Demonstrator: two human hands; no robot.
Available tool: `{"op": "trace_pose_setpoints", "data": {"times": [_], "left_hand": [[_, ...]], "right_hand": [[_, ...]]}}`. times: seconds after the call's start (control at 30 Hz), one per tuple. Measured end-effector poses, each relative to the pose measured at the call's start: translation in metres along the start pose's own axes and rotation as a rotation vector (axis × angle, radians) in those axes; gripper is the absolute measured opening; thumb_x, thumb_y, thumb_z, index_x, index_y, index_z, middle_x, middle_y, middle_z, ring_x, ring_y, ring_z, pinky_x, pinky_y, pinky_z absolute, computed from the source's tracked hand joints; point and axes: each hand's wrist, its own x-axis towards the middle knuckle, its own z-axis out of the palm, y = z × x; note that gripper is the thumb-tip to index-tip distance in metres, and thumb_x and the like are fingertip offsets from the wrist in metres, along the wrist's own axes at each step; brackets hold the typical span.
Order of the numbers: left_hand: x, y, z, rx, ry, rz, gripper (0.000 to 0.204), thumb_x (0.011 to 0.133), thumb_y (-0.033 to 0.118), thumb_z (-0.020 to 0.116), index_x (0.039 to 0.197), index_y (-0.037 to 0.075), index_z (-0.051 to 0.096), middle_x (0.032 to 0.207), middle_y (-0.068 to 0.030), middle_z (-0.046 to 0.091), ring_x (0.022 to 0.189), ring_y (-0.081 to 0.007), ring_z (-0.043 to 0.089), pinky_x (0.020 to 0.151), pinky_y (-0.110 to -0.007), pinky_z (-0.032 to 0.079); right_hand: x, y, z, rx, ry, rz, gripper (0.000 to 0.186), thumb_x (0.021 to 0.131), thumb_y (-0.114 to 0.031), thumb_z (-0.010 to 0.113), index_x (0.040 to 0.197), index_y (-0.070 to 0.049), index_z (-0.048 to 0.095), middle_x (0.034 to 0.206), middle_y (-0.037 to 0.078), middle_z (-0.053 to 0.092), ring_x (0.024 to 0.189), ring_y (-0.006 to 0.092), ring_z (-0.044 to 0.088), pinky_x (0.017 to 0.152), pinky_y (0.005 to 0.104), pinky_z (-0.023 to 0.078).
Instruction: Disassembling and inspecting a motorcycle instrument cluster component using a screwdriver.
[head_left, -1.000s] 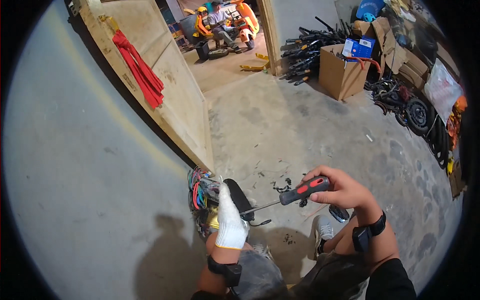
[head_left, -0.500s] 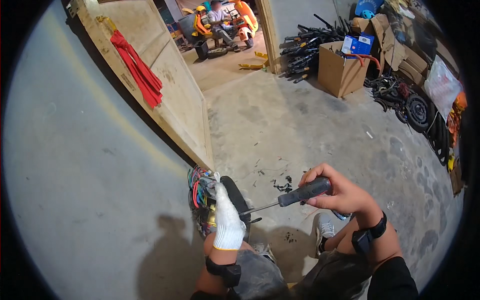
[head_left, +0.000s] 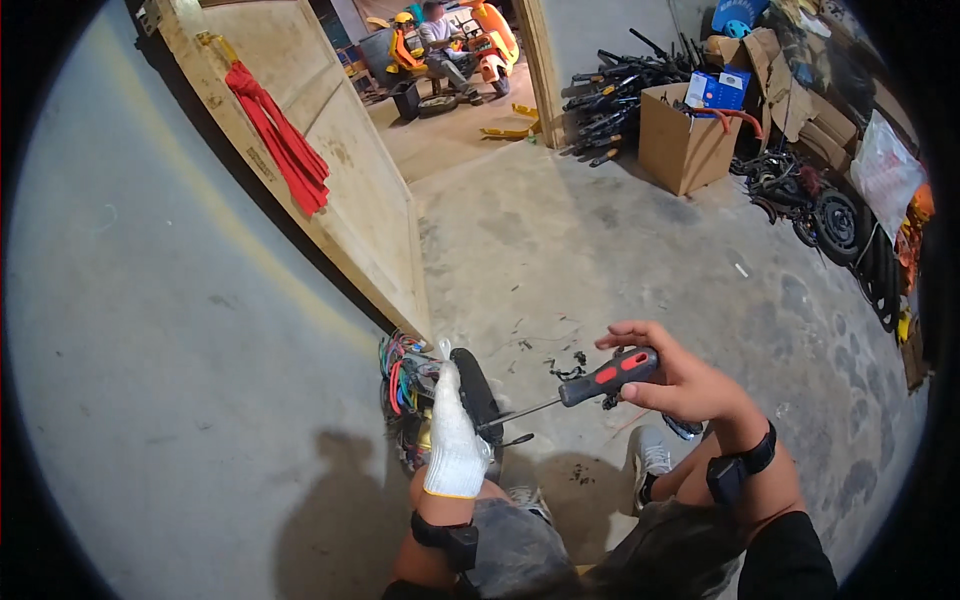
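Note:
My left hand [head_left: 452,430], in a white knit glove, grips a long black padded part [head_left: 476,385]; its fingertips are mostly hidden. Right beside that hand lies a bundle of coloured wires [head_left: 398,380] with small parts, against the wall. My right hand [head_left: 680,380], bare, holds a black and red screwdriver [head_left: 607,378] by the handle between thumb and palm, some fingers lifted off it. The screwdriver's shaft points left, its tip at the black part beside my glove. Small black pieces [head_left: 570,370] lie on the floor behind the handle.
An open door [head_left: 350,230] hung with red cloth [head_left: 280,140] stands left. Through the doorway a person [head_left: 440,40] sits by orange scooters [head_left: 490,45]. A cardboard box [head_left: 675,140], black rods [head_left: 610,95] and wheels [head_left: 835,225] fill the back right. My shoe [head_left: 650,460] rests on the floor.
The screwdriver handle has rolled, hiding and then showing its red patches again. My right hand's upper fingers have lifted and spread. My left hand stays almost where it was.

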Motion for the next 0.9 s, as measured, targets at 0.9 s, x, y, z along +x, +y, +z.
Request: {"op": "trace_pose_setpoints", "data": {"times": [0.9], "left_hand": [[-0.002, 0.01, -0.004, 0.092, 0.04, 0.037, 0.044, 0.101, 0.053, 0.052, 0.102, 0.01, 0.061, 0.077, -0.0079, 0.064, 0.057, -0.0183, 0.061, 0.054, -0.034, 0.053]], "right_hand": [[-0.008, 0.007, 0.003, 0.016, -0.096, 0.02, 0.046, 0.088, -0.006, 0.077, 0.127, -0.003, 0.053, 0.118, 0.01, 0.064, 0.109, 0.0135, 0.06, 0.082, 0.0283, 0.053]]}}
